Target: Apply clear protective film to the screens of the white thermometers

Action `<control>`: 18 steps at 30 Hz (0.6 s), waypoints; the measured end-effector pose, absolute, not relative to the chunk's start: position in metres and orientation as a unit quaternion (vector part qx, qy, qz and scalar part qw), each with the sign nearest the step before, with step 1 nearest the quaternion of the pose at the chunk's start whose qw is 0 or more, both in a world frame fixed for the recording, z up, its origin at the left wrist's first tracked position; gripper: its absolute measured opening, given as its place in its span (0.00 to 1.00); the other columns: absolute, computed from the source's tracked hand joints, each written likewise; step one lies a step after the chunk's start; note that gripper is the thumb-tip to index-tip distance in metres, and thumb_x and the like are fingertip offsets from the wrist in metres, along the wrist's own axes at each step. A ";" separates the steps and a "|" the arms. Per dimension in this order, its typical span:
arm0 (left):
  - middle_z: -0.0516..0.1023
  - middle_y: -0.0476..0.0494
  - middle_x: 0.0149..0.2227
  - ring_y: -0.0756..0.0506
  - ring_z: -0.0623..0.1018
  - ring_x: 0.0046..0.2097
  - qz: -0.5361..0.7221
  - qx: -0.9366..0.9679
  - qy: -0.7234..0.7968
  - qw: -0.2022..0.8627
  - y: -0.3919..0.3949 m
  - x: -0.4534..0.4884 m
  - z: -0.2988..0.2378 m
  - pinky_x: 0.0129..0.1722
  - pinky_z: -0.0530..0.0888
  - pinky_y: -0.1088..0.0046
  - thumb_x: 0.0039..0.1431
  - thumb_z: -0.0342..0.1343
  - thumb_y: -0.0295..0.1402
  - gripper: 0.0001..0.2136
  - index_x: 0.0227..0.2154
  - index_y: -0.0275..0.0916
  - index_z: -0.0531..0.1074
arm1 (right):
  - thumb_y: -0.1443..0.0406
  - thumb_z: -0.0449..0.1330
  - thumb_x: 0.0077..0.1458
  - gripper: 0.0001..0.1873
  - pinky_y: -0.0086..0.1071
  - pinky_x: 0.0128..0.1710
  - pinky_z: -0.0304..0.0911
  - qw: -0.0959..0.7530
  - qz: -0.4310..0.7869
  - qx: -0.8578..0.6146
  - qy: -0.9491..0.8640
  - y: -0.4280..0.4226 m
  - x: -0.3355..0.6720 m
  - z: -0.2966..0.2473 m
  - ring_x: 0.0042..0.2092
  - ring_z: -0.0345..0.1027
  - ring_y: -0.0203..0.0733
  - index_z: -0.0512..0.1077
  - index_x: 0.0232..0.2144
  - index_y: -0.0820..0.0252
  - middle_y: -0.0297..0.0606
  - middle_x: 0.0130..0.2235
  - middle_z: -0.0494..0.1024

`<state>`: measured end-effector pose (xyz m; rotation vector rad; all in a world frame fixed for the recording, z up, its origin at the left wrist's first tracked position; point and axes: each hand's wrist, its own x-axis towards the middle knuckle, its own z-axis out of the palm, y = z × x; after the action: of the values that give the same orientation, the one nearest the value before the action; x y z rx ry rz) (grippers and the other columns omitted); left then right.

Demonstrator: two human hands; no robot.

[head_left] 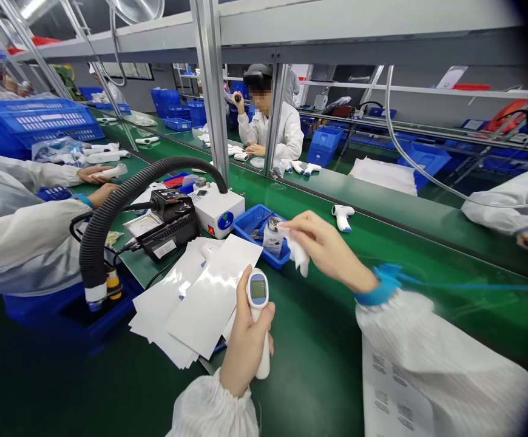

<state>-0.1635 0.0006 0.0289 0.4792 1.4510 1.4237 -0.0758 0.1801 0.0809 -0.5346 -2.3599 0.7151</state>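
My left hand (244, 331) is wrapped round a white infrared thermometer (258, 290), its small grey-green screen facing up at me. Pinched in the fingers of my right hand (321, 243) is a crumpled white wipe (297, 255), hanging down from the fingertips. Just beyond it, a clear bottle with a metal top (273, 237) stands in a small blue tray (251, 213). Right of the left forearm, the thermometer handle points down over the green bench.
White sheets (209, 291) overlap left of my hands. Behind them stand a black device (168, 224), a white box (218, 209) and a black hose (109, 212). Another thermometer (343, 216) lies on the green belt (405, 249). Co-workers sit to the left, across and at right.
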 end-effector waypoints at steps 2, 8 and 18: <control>0.66 0.52 0.34 0.56 0.63 0.18 0.593 0.209 0.596 0.499 0.004 -0.161 0.033 0.18 0.68 0.79 0.61 0.53 0.37 0.34 0.64 0.62 0.41 | 0.70 0.49 0.64 0.16 0.33 0.41 0.65 0.281 0.276 -0.132 -0.910 0.153 -0.062 0.083 0.42 0.67 0.40 0.73 0.47 0.56 0.40 0.40 0.70; 0.71 0.49 0.34 0.57 0.62 0.16 0.624 0.213 0.581 0.477 0.009 -0.146 0.040 0.13 0.63 0.81 0.55 0.57 0.30 0.38 0.65 0.57 0.47 | 0.74 0.50 0.61 0.16 0.35 0.35 0.60 0.248 0.076 -0.041 -0.965 0.109 -0.035 0.066 0.38 0.66 0.41 0.70 0.49 0.58 0.43 0.39 0.74; 0.71 0.47 0.33 0.55 0.63 0.17 0.613 0.225 0.589 0.477 0.001 -0.135 0.044 0.15 0.65 0.79 0.53 0.57 0.28 0.40 0.67 0.53 0.47 | 0.75 0.46 0.63 0.17 0.35 0.37 0.59 0.287 -0.015 -0.048 -0.957 0.103 -0.014 0.065 0.37 0.67 0.39 0.69 0.49 0.61 0.42 0.37 0.77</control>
<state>-0.1353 0.0006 0.0439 0.5508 1.4381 1.4969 -0.0136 0.1035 0.0650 -0.1280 -2.5555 -0.0408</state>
